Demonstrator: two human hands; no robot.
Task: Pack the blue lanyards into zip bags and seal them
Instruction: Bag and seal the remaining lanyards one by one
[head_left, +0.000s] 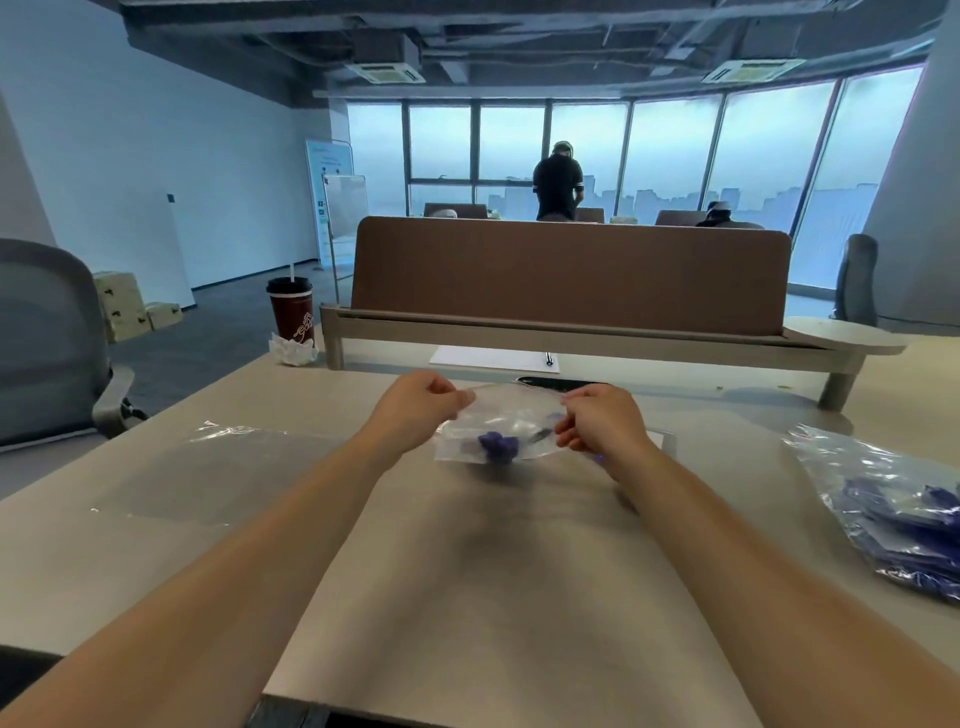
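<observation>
Bare table (467, 597) in front of us, plenty of room. Left hand (415, 410) and right hand (597, 421) each pinch an end of the zip bag (498, 415), held above the table, long axis left-right, both equally near. Blue lanyard (497, 446) bunched inside (seal state unclear). Packed bags (893, 499) far right.

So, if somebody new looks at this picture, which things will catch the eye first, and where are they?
At the centre, the left hand and the right hand pinch the top edge of a clear zip bag held above the table, a bunched blue lanyard inside it. At the right edge lies a pile of bagged blue lanyards. A dark red paper cup with a straw stands at the far left of the table.
</observation>
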